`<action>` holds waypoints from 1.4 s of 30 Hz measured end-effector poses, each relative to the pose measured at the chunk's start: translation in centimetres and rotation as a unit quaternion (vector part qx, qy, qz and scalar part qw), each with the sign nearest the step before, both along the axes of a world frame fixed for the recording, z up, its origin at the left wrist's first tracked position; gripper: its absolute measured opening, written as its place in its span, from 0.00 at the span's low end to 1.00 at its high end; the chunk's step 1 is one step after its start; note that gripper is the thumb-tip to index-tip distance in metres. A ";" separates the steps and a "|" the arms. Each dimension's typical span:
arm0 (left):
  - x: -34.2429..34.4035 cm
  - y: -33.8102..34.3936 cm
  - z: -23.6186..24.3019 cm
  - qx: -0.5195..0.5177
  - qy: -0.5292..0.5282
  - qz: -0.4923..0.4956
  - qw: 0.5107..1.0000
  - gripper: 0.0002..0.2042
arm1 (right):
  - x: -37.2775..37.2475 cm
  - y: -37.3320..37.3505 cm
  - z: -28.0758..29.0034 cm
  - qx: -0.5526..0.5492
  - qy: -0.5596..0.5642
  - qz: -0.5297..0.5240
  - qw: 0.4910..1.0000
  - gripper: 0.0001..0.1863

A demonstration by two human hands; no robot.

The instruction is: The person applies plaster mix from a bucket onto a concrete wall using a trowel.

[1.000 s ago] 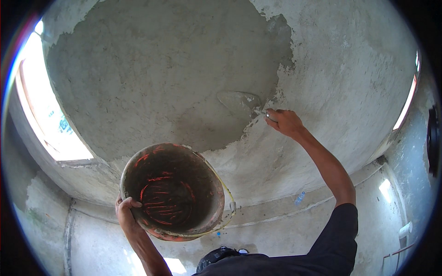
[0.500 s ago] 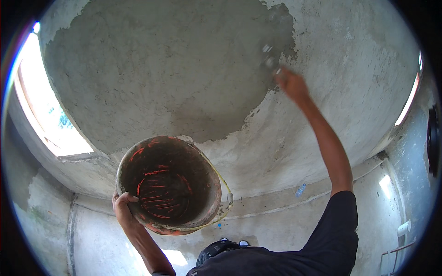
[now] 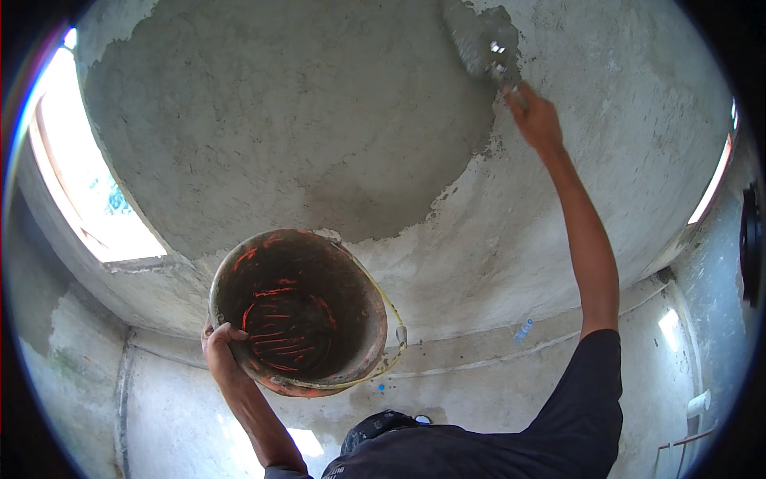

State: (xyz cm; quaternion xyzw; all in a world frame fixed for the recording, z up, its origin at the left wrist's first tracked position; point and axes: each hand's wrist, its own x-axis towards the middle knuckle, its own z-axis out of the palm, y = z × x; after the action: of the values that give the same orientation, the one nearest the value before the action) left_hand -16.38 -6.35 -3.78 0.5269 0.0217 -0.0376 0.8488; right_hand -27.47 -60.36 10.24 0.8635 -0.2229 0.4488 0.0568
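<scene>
My left hand [image 3: 223, 343] grips the left rim of a cement-stained bucket [image 3: 357, 319] with a yellowish wire handle. I see red scrape marks on its dark inside and only a thin coat of residue. My right hand [image 3: 533, 113] is raised, closed on a trowel [image 3: 479, 48] whose blade, somewhat blurred, lies at the upper right edge of the darker patch of wet plaster [image 3: 287, 112] on the wall. Paler, rough wall [image 3: 614, 152] surrounds that patch.
Bright window openings [image 3: 84, 168] are at left and far right [image 3: 714, 176]. Below are a pale concrete floor [image 3: 479, 391] with a ledge along the wall, a clear plastic bottle [image 3: 523, 330], a blue cap [image 3: 381, 389], a white pipe [image 3: 698, 403] and rusty bars [image 3: 685, 443] at lower right.
My right hand and trowel have moved up and slightly right along the wall, toward the top edge of the wet patch. The bucket in my left hand has risen slightly.
</scene>
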 end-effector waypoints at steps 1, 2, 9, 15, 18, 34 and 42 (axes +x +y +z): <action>0.1 0.1 -0.1 0.002 -0.002 0.000 1.000 0.23 | 0.2 -0.8 0.9 -0.003 -0.043 0.011 0.999 0.28; 0.1 0.3 -0.5 0.019 -0.011 0.000 1.000 0.24 | 0.2 -1.3 1.1 -0.006 -0.086 0.021 0.996 0.27; -0.1 0.1 -0.3 -0.009 0.009 0.010 1.000 0.24 | 0.0 -1.0 -19.3 -0.057 0.196 0.037 0.978 0.25; 0.8 0.6 -0.9 0.003 -0.015 -0.024 1.000 0.24 | -2.7 0.3 -20.5 -0.032 0.197 0.067 0.978 0.25; 0.8 0.9 -1.0 0.027 -0.006 0.018 0.999 0.23 | -2.3 0.5 -13.6 0.011 0.050 0.020 0.998 0.24; -3.1 -2.1 -1.2 0.020 -0.097 0.096 0.990 0.16 | -2.0 -0.3 -30.0 -0.047 0.217 0.082 0.972 0.22; -3.9 -2.1 -1.7 0.021 -0.144 0.159 0.977 0.13 | -1.2 -2.0 -20.4 -0.085 0.053 0.122 0.987 0.20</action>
State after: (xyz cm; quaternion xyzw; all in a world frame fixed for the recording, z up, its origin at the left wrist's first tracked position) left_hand -20.30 -8.41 -5.48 0.5340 -0.0168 0.1741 0.8272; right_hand -28.63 -62.39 -10.12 0.8988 -0.0738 0.4232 0.0869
